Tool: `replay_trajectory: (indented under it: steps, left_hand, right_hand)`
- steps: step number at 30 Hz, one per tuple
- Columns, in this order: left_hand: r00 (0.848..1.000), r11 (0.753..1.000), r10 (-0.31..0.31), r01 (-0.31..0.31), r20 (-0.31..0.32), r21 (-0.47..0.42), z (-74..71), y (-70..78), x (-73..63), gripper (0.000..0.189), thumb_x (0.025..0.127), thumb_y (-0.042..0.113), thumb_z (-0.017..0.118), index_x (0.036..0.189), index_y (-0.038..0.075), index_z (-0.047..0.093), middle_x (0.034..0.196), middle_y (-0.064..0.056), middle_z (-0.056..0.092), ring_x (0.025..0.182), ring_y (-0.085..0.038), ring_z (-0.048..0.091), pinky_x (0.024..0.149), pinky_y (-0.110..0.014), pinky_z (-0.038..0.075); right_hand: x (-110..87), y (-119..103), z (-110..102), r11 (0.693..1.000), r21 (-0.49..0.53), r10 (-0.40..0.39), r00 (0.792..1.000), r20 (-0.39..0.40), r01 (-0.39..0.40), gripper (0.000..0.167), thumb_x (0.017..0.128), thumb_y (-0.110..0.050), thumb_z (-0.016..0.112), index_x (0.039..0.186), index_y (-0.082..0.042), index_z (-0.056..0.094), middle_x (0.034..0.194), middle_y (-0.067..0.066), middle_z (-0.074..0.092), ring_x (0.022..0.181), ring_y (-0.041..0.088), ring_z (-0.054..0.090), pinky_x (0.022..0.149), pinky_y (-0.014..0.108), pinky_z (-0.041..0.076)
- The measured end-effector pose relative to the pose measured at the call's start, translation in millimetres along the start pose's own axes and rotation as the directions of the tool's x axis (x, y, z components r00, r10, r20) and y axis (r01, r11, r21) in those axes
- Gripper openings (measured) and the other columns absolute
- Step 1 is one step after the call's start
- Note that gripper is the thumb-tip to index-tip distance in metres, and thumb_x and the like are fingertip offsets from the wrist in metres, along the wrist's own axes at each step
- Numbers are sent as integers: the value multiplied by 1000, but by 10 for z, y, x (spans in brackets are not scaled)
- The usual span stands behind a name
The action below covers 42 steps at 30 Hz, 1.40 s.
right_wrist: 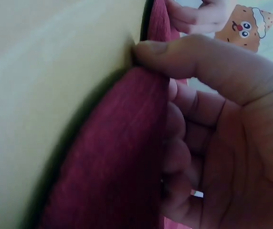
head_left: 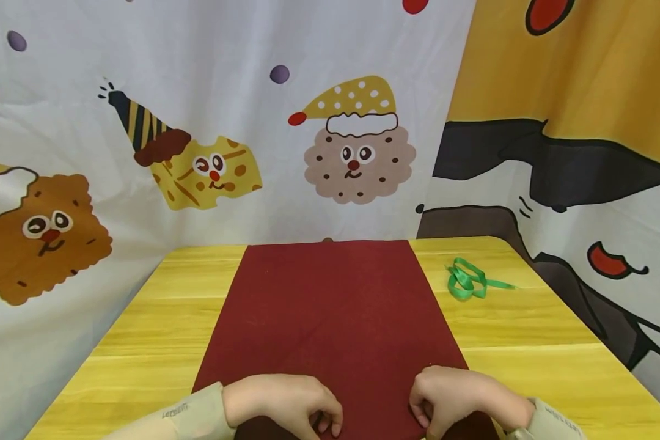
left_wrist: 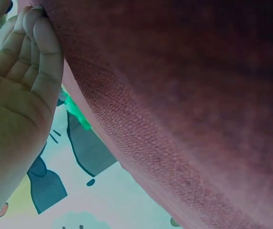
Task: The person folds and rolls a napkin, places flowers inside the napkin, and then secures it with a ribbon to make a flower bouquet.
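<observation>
A dark red cloth lies lengthwise over the wooden table, its near end between the two hands. The left hand bends its fingers at the cloth's near left part; in the left wrist view the fingertips of the left hand pinch the cloth at its edge. On the near right, the right hand holds the cloth too. The right wrist view shows the thumb of the right hand pressing the edge of the cloth against curled fingers. In the head view the lowest fingertips are partly hidden.
A loosely looped green ribbon lies on the right side of the yellow wooden table. Behind and beside the table hangs a white curtain printed with cartoon figures.
</observation>
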State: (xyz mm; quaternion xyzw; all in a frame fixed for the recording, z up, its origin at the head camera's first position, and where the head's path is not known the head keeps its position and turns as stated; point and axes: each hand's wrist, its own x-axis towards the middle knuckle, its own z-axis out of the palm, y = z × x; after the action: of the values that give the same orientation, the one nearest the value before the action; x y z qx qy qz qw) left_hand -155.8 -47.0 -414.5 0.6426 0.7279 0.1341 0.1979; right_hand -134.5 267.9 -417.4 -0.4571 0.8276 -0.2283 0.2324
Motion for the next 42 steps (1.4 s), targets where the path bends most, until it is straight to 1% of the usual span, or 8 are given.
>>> replay_trajectory:
  steps: [6, 9, 12, 18, 23, 28, 35, 42]
  left_hand:
    - [1000, 1000, -3, 3, 10, 26, -4, -8, 19, 14, 86, 25, 74, 96, 22, 66, 78, 20, 54, 67, 16, 43, 63, -3, 37]
    - [1000, 999, -8, 7, 12, 42, -5, -7, 31, 15, 84, 25, 75, 96, 23, 65, 78, 21, 53, 67, 16, 43, 63, -3, 37]
    - [1000, 999, -11, 10, 19, 30, -6, -5, 42, 15, 84, 24, 75, 96, 23, 65, 78, 20, 54, 68, 16, 43, 64, -3, 37]
    - [1000, 1000, -11, 10, 26, 26, -6, -6, 46, 16, 83, 24, 75, 96, 22, 65, 78, 20, 54, 68, 16, 43, 64, -3, 37]
    - [1000, 1000, -6, 5, 27, 26, 0, -10, 42, 17, 83, 26, 75, 96, 22, 65, 78, 20, 53, 68, 16, 43, 63, -3, 37]
    - [1000, 1000, -9, 9, 30, 9, -7, -16, 29, 16, 84, 27, 75, 97, 22, 65, 78, 20, 54, 68, 16, 44, 63, -3, 38]
    - [999, 1000, -14, 14, 36, -2, -10, -8, 25, 16, 84, 26, 75, 97, 22, 65, 79, 19, 54, 68, 15, 44, 63, -4, 38]
    - [999, 1000, -18, 17, 32, 20, -11, 16, 23, 18, 81, 22, 76, 96, 21, 65, 77, 20, 53, 67, 16, 43, 63, -4, 37]
  right_hand:
    - [13, 55, -85, 993, 118, -23, 996, 85, 13, 17, 68, -1, 74, 67, -13, 63, 56, -19, 45, 46, -12, 29, 42, 11, 31]
    - [11, 84, -121, 983, 185, -37, 995, 96, 19, 17, 68, 2, 72, 68, -11, 61, 59, -19, 45, 48, -11, 31, 44, 11, 32]
    - [4, 115, -153, 972, 234, -59, 995, 84, 38, 19, 68, 5, 70, 69, -9, 59, 60, -17, 44, 50, -11, 32, 45, 11, 32]
    - [3, 152, -197, 976, 214, -64, 996, 66, 49, 23, 65, 9, 66, 70, -10, 56, 60, -17, 41, 51, -11, 31, 45, 11, 31]
    - [-2, 175, -225, 984, 179, -40, 996, 83, 24, 28, 62, 13, 64, 73, -11, 55, 62, -17, 40, 51, -9, 28, 45, 12, 28]
    - [-40, 193, -287, 986, 166, -11, 995, 100, -6, 33, 60, 14, 65, 78, -13, 56, 65, -13, 43, 53, -6, 33, 45, 14, 31]
    - [-150, 189, -371, 977, 211, 15, 996, 92, -34, 36, 59, 16, 62, 80, -12, 56, 65, -10, 41, 55, -4, 32, 47, 16, 30]
    - [-232, 185, -486, 967, 249, 38, 998, 46, -48, 33, 59, 16, 61, 79, -10, 55, 68, -11, 42, 57, -3, 34, 47, 16, 30]
